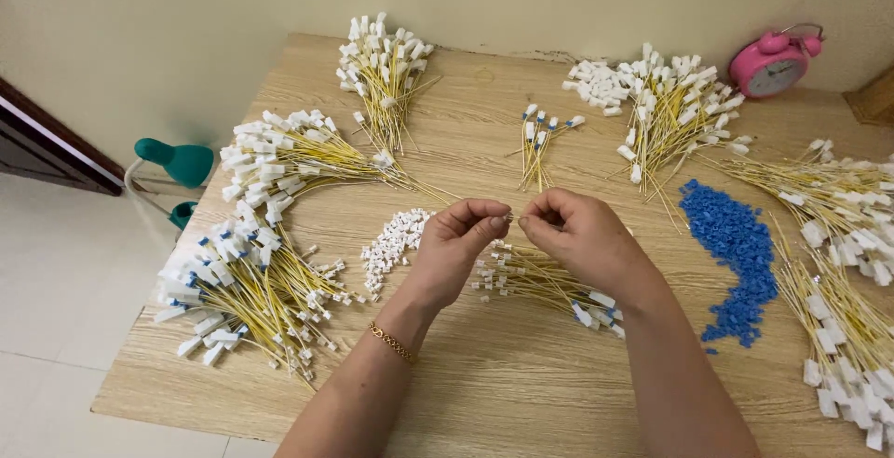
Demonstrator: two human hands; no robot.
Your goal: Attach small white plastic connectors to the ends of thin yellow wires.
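My left hand (458,239) and my right hand (579,235) meet over the middle of a wooden table (484,374), fingertips pinched together on a small piece too tiny to make out, likely a wire end. Right below my hands lies a loose bundle of yellow wires with white end caps (545,281). A pile of small white caps (396,239) sits just left of my left hand. A strip of small blue caps (736,253) runs to the right of my right hand. A gold bracelet circles my left wrist.
Bundles of yellow wires with white caps lie around the table: back left (384,72), left (289,155), front left with blue caps (237,281), back right (675,109), right edge (843,262). A small finished bunch (538,141) lies centre back. A pink alarm clock (775,62) stands far right.
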